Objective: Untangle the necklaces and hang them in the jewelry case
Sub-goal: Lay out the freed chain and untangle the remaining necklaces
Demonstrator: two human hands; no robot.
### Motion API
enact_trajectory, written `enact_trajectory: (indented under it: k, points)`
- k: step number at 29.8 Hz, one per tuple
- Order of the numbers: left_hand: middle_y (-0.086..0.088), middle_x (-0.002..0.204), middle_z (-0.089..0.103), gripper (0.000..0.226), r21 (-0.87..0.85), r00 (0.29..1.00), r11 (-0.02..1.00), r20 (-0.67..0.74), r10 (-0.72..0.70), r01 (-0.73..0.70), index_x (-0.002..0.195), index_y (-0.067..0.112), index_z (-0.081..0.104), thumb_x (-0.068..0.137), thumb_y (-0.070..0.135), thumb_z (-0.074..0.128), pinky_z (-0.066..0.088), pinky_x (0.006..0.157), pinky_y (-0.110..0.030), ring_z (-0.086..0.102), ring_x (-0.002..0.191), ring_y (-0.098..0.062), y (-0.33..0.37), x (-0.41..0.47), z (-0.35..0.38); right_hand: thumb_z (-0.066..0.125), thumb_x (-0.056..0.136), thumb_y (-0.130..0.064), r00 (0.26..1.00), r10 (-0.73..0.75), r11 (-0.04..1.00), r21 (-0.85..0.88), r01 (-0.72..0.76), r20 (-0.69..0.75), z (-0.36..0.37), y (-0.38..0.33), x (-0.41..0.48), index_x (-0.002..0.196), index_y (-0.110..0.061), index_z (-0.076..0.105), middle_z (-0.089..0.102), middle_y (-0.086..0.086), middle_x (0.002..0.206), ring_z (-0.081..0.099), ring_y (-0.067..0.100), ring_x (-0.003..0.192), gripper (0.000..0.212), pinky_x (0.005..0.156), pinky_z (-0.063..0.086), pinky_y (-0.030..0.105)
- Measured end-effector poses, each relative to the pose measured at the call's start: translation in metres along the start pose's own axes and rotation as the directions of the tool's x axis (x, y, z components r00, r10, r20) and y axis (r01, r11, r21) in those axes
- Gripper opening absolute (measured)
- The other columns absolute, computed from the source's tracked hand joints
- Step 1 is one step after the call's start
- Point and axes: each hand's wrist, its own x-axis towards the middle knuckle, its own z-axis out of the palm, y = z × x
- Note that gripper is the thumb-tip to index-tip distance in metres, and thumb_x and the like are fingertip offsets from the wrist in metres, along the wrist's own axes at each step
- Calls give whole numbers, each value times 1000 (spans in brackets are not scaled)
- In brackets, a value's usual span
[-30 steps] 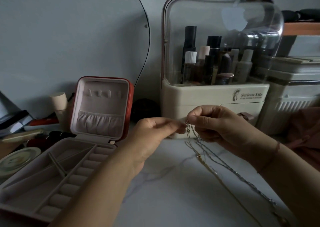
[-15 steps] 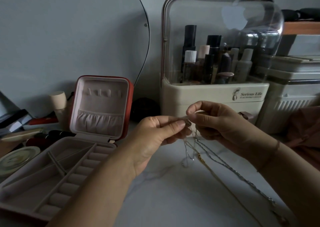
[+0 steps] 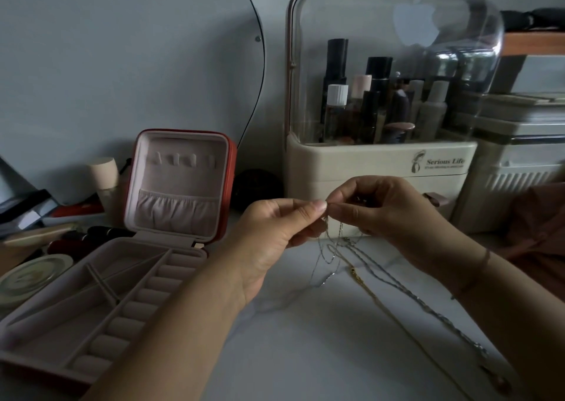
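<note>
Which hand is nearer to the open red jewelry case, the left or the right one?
Left. The left hand is just right of the case, pinching the necklaces; the right hand pinches them too, farther right.

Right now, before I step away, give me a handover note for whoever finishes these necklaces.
Left grip: pinches the necklaces at the tangle's top.
Right grip: pinches the same spot, fingertips meeting the left's.
The tangle hangs below both; a silver strand and a gold strand trail across the table to the right.
The jewelry case stands open on the left, hooks in its lid bare.
Done: nothing hung. Left: separate the chains, hang each.
</note>
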Motion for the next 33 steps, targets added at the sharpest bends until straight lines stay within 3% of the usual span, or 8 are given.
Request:
enact_trajectory:
  k: [4, 9, 11, 20, 23, 26, 29, 33]
  points:
    - [2, 70, 69, 24, -6, 1000, 1000, 24, 3, -3, 80, 13, 70, 69, 34, 64, 48, 81, -28, 63, 75, -10, -2, 2, 1, 66, 72, -22, 1000, 11, 1000, 17, -11, -20, 1, 1, 1, 81, -7, 67, 56, -2, 60, 40, 0, 45, 18, 44, 32, 11]
    - [1, 70, 68, 18, -175, 998, 984, 53, -24, 33, 77, 12, 65, 73, 29, 61, 51, 65, -21, 64, 70, -9, -2, 4, 0, 63, 80, -12, 996, 82, 993, 94, -77, -47, -5, 2, 3, 82, -6, 64, 45, 2, 59, 32, 7, 47, 6, 43, 27, 16]
    - [0, 73, 69, 16, -220, 997, 975, 66, -26, 40, 80, 12, 64, 75, 27, 59, 52, 65, -21, 65, 71, -11, -1, 4, 1, 66, 76, -21, 997, 63, 996, 65, -60, -50, -5, 2, 3, 83, -8, 67, 47, 5, 63, 32, 7, 48, 14, 44, 28, 16]
    - [1, 74, 69, 13, -204, 996, 979, 88, 3, 15, 82, 12, 65, 83, 22, 57, 52, 71, -23, 65, 74, -11, -3, 4, 0, 68, 72, -19, 999, -36, 998, -60, 34, -19, 2, 0, 1, 83, -8, 70, 71, -3, 70, 64, 1, 62, 16, 58, 46, 9]
    - [0, 74, 70, 14, -205, 996, 979, 92, 2, 17, 82, 11, 64, 86, 21, 55, 53, 68, -22, 67, 72, -11, -2, 3, 1, 66, 73, -25, 999, 15, 999, -29, -16, -32, 0, 1, 1, 82, -9, 69, 59, -6, 54, 44, 1, 45, 19, 45, 35, 11]
    - [-4, 73, 69, 17, -227, 997, 973, 79, -20, 38, 82, 11, 61, 92, 20, 50, 54, 63, -24, 67, 68, -14, 0, 3, 1, 65, 70, -32, 997, 75, 997, 34, -74, -27, -2, 2, 2, 78, -10, 67, 42, -4, 50, 29, 5, 44, 23, 42, 25, 17]
    - [-2, 61, 59, 19, -255, 998, 966, 44, -35, 46, 79, 11, 54, 96, 18, 47, 47, 52, -22, 54, 52, -11, 1, 5, 0, 62, 75, -29, 995, 103, 986, 131, -99, -19, -5, 2, 3, 74, -9, 62, 33, 7, 55, 25, 9, 46, 20, 43, 21, 18]
    - [3, 52, 40, 22, -239, 995, 968, 77, -61, 78, 74, 13, 45, 96, 18, 44, 28, 42, -17, 31, 43, -7, 2, 5, -1, 61, 80, -28, 996, 86, 959, 270, -87, 16, -6, 4, 4, 67, -18, 66, 39, 19, 82, 27, 11, 50, 17, 46, 23, 20]
